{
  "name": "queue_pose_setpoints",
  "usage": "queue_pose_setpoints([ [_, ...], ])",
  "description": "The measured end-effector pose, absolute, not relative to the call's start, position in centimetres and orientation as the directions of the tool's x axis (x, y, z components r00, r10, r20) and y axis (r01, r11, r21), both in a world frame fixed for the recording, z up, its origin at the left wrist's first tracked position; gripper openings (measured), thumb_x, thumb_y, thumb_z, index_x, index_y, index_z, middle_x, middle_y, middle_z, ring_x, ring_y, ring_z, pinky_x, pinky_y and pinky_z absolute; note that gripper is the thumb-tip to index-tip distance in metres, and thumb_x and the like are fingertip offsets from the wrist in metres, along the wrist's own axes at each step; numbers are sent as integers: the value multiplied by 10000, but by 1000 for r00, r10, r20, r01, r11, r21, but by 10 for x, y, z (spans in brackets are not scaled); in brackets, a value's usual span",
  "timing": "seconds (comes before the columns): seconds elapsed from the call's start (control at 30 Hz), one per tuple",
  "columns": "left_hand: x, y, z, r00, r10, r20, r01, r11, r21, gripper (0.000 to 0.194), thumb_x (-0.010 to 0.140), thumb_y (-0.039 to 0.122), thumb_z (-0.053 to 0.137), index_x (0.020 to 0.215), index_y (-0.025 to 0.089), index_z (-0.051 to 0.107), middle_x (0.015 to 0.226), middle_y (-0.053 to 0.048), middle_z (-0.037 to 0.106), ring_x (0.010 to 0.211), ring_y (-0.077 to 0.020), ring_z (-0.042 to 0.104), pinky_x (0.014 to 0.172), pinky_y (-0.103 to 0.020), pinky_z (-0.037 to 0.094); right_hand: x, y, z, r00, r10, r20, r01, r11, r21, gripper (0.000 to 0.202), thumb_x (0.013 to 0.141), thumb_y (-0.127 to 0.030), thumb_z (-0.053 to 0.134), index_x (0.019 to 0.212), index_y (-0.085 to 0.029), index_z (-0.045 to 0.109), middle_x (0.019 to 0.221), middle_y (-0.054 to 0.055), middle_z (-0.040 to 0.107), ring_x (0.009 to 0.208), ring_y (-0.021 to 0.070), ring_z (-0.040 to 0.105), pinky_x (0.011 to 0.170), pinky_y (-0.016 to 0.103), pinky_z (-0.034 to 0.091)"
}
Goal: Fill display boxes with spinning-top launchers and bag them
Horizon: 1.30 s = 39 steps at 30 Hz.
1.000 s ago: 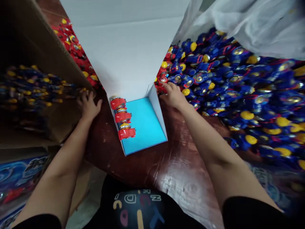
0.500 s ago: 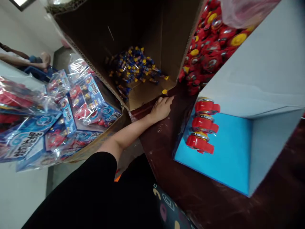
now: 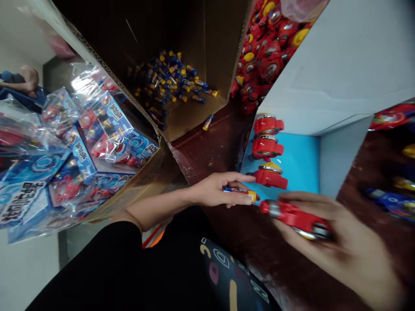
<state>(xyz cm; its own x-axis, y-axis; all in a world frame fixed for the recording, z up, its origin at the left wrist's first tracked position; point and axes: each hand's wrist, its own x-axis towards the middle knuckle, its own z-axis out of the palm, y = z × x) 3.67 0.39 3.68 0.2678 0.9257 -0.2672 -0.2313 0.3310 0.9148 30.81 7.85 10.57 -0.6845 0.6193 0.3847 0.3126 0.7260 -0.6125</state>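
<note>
Pinched in my left hand (image 3: 212,190) is a small blue tube with a yellow cap (image 3: 251,195), just left of the blue-floored box (image 3: 301,160). My right hand (image 3: 343,242), blurred by motion, grips a red toy (image 3: 301,218) in front of that box, its tip close to the tube. Three red toys (image 3: 267,148) stand in a row along the box's left side. Another tube (image 3: 208,122) lies on the dark red table (image 3: 214,151), by the opening of a brown carton (image 3: 194,119) that holds many similar tubes (image 3: 171,77).
Red toys (image 3: 266,56) are heaped behind the box. At left, bagged toy packages (image 3: 113,125) fill another carton. Blue and red toys (image 3: 394,203) lie at the right edge. Part of a person (image 3: 29,80) shows at far left.
My left hand has moved from the carton's opening toward the box and now holds a tube. My right hand has come into view with a red toy. The view has shifted.
</note>
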Motion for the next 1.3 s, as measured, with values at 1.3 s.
queue_pose_setpoints([
  [1.3,47,1,44,426,751,504,506,-660,555,277,1118,457,673,1191,190,667,1065,-69,773,909,-183,770,787,-304,638,315,62,102,-698,705,-126,434,276,-858,504,953,-606,788,1197,-208,598,941,29,760,720,164,719,599,279,598],
])
